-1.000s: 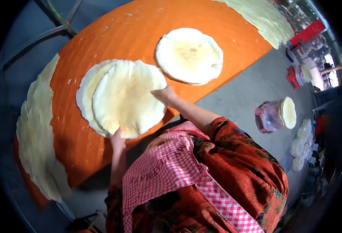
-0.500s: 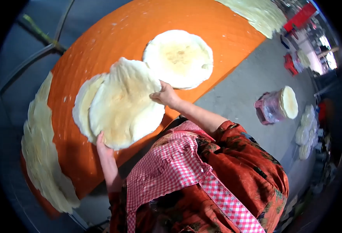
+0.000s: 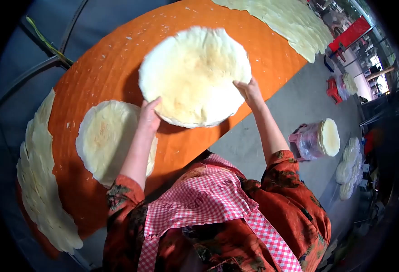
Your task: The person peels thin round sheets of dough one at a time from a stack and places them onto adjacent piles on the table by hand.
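The orange table (image 3: 99, 75) lies beneath a broad pale round sheet (image 3: 197, 75), held above it, seemingly mid-carry (one layer or several, I cannot tell). Another round sheet (image 3: 100, 138) lies flat on the table's left part. Over the table, the left hand (image 3: 150, 115) and right hand (image 3: 250, 91) pinch the held sheet's rim; the next move calls for level, even support.

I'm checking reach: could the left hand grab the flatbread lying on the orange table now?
Probably not without letting go: the left hand grips the held flatbread, though the tabletop flatbread looks close by.
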